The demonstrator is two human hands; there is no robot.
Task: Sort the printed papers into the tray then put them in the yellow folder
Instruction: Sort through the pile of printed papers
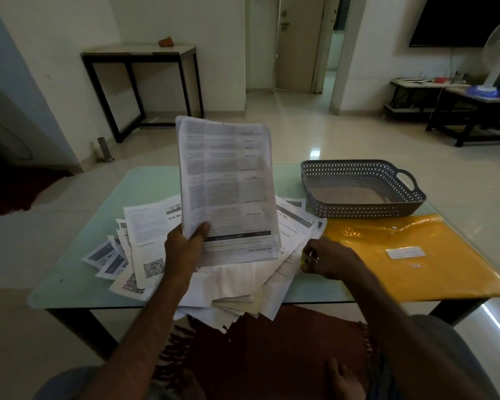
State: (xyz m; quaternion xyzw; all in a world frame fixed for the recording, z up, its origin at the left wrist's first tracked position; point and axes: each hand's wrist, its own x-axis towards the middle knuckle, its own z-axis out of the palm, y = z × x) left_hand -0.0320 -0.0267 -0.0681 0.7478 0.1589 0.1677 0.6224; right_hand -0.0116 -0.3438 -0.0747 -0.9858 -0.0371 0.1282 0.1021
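Grips a printed sheaf (pixel 225 180) upright in the left hand (pixel 182 249) over the scattered pile (pixel 243 281), right hand (pixel 332 258) at its edge.

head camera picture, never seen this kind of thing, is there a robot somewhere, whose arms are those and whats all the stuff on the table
There is no machine here. A person wears one camera on the head, so this single picture looks forward and down at their own arms. The left hand holds a sheaf of printed papers upright, with the thumb on the front. The right hand rests with curled fingers at the right edge of the loose pile of papers; whether it grips anything is hard to tell. The pile lies on a glass table. To the right of the pile lies the yellow folder, closed. Behind the folder stands a grey tray with no papers in it.
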